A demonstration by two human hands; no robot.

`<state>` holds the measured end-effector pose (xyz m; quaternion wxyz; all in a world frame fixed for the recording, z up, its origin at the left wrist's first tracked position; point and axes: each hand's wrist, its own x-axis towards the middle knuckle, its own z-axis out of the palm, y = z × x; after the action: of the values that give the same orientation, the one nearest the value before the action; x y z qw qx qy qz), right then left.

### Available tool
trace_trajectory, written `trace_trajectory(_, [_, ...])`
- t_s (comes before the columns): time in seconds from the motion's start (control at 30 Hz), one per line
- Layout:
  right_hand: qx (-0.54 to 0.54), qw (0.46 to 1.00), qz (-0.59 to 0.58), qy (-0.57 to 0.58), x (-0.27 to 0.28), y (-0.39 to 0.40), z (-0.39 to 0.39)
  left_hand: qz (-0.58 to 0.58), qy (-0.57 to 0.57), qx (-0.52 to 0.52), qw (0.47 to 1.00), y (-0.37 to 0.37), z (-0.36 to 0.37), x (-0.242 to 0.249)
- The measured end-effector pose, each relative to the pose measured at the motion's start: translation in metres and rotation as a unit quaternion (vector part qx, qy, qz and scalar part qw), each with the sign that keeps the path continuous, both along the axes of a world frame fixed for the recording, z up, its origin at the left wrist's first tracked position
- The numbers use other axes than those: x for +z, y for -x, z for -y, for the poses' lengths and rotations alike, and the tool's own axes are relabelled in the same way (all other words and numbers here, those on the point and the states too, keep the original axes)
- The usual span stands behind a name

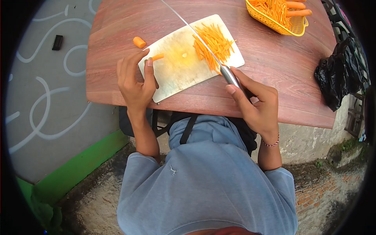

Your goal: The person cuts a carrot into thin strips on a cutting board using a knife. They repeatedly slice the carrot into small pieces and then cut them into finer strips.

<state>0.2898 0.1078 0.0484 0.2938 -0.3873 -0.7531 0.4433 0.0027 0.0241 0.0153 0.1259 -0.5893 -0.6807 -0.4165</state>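
Note:
A white cutting board [176,84] lies at the near edge of the wooden table. My right hand [256,102] is closed on the metal handle of a knife [231,76], whose blade slants up and left over a pile of carrot strips [219,43]. At the board's left end, the thumb and fingers of my left hand [137,78] are at a small carrot piece [158,57], which shows beside the thumb tip. A short carrot chunk [139,42] lies on the table just off the board's upper left edge.
A yellow basket [274,25] with carrot strips and whole carrots stands at the back right of the table [290,78]. A black plastic bag [337,74] hangs at the right edge. A small black object [57,42] lies on the grey surface at left.

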Motion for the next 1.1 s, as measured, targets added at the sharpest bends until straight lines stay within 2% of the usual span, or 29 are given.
trace_trajectory(0.03, [0.001,1.000,0.001,0.001,0.001,-0.003,0.000,-0.002,0.014,-0.005,1.000,-0.004,0.004,0.000])
trace_trajectory(0.07, [-0.035,0.996,-0.041,0.065,0.003,-0.006,0.000,-0.001,0.014,-0.004,1.000,-0.011,0.007,0.000])
trace_trajectory(0.1, [-0.070,0.986,-0.084,0.127,0.003,-0.008,-0.001,0.000,0.040,-0.051,0.998,-0.022,0.007,0.000])
trace_trajectory(0.2, [-0.092,0.978,-0.131,0.133,-0.008,-0.020,-0.005,-0.017,0.088,-0.156,0.984,-0.055,-0.003,-0.007])
trace_trajectory(0.4, [-0.118,0.971,-0.147,0.146,-0.021,-0.029,-0.002,-0.104,0.096,-0.213,0.967,-0.082,-0.040,-0.016])
trace_trajectory(0.63, [-0.117,0.967,-0.148,0.170,-0.025,-0.027,0.001,-0.120,0.084,-0.200,0.969,-0.087,-0.045,-0.016])
trace_trajectory(0.8, [-0.110,0.969,-0.150,0.162,-0.024,-0.027,0.001,-0.097,0.091,-0.127,0.983,-0.092,-0.049,-0.012])
trace_trajectory(1.1, [-0.110,0.970,-0.144,0.164,-0.022,-0.028,0.003,-0.033,0.029,-0.090,0.995,-0.076,-0.043,-0.012])
